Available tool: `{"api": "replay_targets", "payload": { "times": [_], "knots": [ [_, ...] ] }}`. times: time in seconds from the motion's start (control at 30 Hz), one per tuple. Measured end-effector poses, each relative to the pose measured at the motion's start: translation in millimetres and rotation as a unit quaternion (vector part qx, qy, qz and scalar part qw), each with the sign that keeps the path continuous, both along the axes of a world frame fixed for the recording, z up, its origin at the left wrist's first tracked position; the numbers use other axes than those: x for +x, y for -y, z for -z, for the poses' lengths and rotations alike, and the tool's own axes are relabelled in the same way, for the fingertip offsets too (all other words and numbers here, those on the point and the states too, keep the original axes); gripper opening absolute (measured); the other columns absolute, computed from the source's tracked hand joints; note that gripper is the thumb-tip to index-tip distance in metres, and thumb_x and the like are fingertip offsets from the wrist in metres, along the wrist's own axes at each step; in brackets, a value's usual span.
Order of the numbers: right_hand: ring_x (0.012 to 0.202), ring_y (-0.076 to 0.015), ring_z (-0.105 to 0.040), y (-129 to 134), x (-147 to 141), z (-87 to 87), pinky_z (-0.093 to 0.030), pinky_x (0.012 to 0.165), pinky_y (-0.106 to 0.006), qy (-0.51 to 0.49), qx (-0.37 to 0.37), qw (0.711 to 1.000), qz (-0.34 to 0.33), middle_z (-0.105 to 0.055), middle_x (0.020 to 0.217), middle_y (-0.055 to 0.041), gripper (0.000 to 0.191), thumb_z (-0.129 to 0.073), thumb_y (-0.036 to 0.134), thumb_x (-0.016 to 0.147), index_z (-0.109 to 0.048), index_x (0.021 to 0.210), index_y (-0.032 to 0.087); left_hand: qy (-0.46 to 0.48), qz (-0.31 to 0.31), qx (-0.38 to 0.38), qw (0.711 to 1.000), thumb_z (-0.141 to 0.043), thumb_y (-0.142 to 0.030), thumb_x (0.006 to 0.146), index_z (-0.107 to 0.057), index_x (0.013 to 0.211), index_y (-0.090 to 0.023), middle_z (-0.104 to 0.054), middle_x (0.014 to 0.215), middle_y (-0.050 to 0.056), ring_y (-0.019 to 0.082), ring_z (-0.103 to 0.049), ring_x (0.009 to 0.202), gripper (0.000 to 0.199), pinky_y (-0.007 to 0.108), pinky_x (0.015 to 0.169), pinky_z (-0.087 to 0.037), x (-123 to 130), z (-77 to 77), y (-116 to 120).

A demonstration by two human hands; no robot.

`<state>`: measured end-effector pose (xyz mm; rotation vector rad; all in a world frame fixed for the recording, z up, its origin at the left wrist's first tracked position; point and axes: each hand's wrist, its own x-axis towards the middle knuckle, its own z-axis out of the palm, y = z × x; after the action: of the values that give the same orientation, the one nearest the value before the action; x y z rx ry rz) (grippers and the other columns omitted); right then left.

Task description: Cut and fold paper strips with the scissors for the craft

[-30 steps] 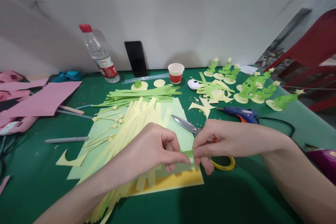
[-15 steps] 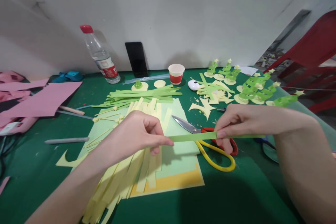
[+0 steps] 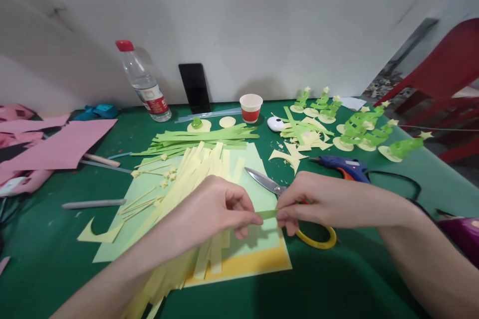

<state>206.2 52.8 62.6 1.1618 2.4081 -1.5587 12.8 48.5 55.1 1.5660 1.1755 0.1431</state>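
A green paper strip (image 3: 267,214) is stretched between my two hands, above pale green sheets. My left hand (image 3: 234,209) pinches its left part between thumb and finger. My right hand (image 3: 299,204) pinches it a short way to the right. Scissors (image 3: 264,179) lie open under my right hand, their handles partly hidden. Long pale yellow strips (image 3: 187,174) are piled beneath my left wrist. Behind them lies a bundle of green strips (image 3: 209,135).
At the back stand a bottle (image 3: 149,94), a phone (image 3: 195,87) and a paper cup (image 3: 251,108). Green spiral pieces with stars (image 3: 359,127) and a blue glue gun (image 3: 342,164) are to the right. Pink sheets (image 3: 75,142) lie on the left.
My right hand has moved left and slightly down, close to my left hand, leaving a shorter span of strip between them. My left hand has shifted slightly right and down. The glue gun is now uncovered.
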Motion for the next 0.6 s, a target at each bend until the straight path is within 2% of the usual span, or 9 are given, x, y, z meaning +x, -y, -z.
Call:
{"api": "replay_targets", "payload": {
  "times": [0.13,0.27,0.37,0.5,0.6],
  "knots": [
    [0.049,-0.0085,-0.050,-5.0,18.7,-7.7,-0.039,0.049,-0.018,0.025,-0.055,0.998,0.013,-0.064,0.060,-0.0029,0.031,-0.046,0.030,0.083,-0.068,0.072,0.011,-0.019,0.017,-0.007,1.000,-0.061,-0.028,0.070,-0.065,0.058,-0.019,-0.063,0.050,-0.005,0.007,-0.046,0.044,0.015,0.017,0.042,-0.030,-7.4,-10.2,-6.7],
    [0.054,-0.0102,-0.052,-9.2,31.4,-12.5,-0.038,0.050,-0.018,0.025,-0.069,0.997,-0.016,-0.064,0.060,-0.0035,0.033,-0.045,0.034,0.084,-0.067,0.072,0.011,-0.030,0.046,-0.033,0.998,-0.059,-0.029,0.072,-0.064,0.060,-0.019,-0.063,0.049,-0.005,0.006,-0.034,0.039,0.016,0.018,0.039,-0.023,-9.7,-16.3,-10.1],
    [0.057,-0.0110,-0.054,-10.5,31.6,-13.5,-0.039,0.051,-0.019,0.038,-0.064,0.997,-0.031,-0.064,0.063,-0.0035,0.034,-0.044,0.035,0.085,-0.067,0.074,0.012,-0.024,0.066,-0.021,0.997,-0.056,-0.032,0.074,-0.063,0.060,-0.019,-0.064,0.051,-0.005,0.007,-0.028,0.040,0.020,0.019,0.039,-0.020,-9.9,-13.3,-9.3],
    [0.060,-0.0112,-0.053,-7.1,25.1,-15.6,-0.038,0.054,-0.020,0.063,-0.020,0.997,-0.043,-0.065,0.071,-0.0031,0.037,-0.041,0.038,0.086,-0.069,0.083,0.013,-0.019,0.077,-0.021,0.997,-0.054,-0.033,0.075,-0.063,0.062,-0.018,-0.065,0.054,-0.004,0.007,-0.027,0.041,0.022,0.019,0.039,-0.021,-10.8,-8.3,-7.2],
    [0.061,-0.0111,-0.052,-1.3,15.4,-13.4,-0.036,0.053,-0.020,0.047,-0.010,0.998,-0.030,-0.065,0.076,-0.0027,0.037,-0.041,0.038,0.086,-0.067,0.083,0.013,-0.008,0.084,-0.029,0.996,-0.053,-0.032,0.076,-0.063,0.062,-0.018,-0.062,0.052,-0.005,0.006,-0.026,0.040,0.022,0.019,0.039,-0.021,-9.3,-7.3,-5.1]
  ]
}}
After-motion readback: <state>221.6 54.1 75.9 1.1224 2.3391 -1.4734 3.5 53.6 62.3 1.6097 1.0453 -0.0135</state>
